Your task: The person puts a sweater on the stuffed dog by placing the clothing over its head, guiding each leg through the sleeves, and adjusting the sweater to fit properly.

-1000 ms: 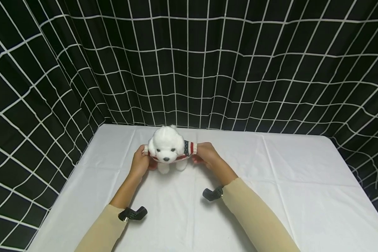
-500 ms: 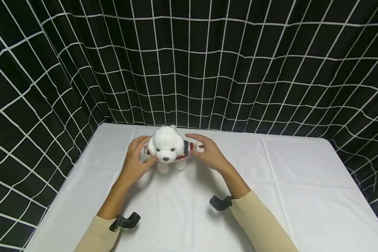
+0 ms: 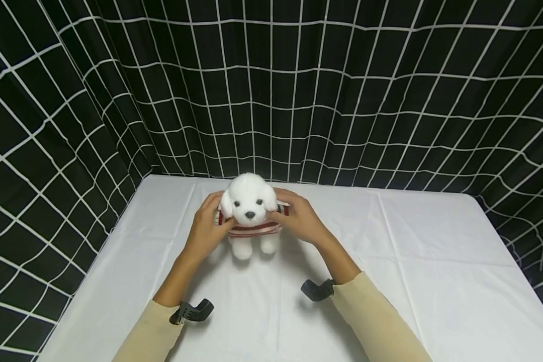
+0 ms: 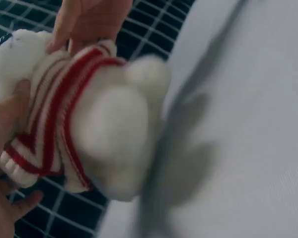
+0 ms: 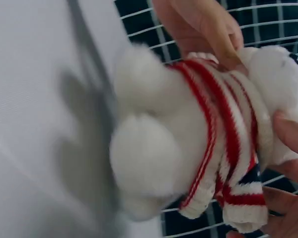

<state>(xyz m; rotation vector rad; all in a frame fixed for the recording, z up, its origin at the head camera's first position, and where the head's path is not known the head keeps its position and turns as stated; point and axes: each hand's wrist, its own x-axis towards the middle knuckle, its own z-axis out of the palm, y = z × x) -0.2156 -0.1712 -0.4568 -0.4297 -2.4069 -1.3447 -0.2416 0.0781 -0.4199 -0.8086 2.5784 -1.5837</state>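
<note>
A white plush dog (image 3: 250, 197) in a red-and-white striped knit sweater (image 3: 255, 230) faces the head camera, its head tipped slightly up. My left hand (image 3: 206, 223) holds it from one side, thumb at the chest below the muzzle. On the opposite side my right hand (image 3: 300, 218) grips it in the same manner, thumb beside the cheek. In the left wrist view the sweater (image 4: 59, 109) and the round white feet (image 4: 121, 124) show up close. The right wrist view also shows a dark blue patch on the sleeve (image 5: 244, 198). Fingers behind the dog are partly hidden.
A white cloth (image 3: 389, 281) with fold creases covers the table. Black curtains (image 3: 298, 90) with a white grid stand behind and at the sides. Each wrist carries a small black camera, one on the left (image 3: 196, 310) and one on the right (image 3: 317, 290).
My hands have moved from the sweater's sleeves to the dog's sides and closed around it. The dog has shifted slightly right and tipped back, its face turning upward.
</note>
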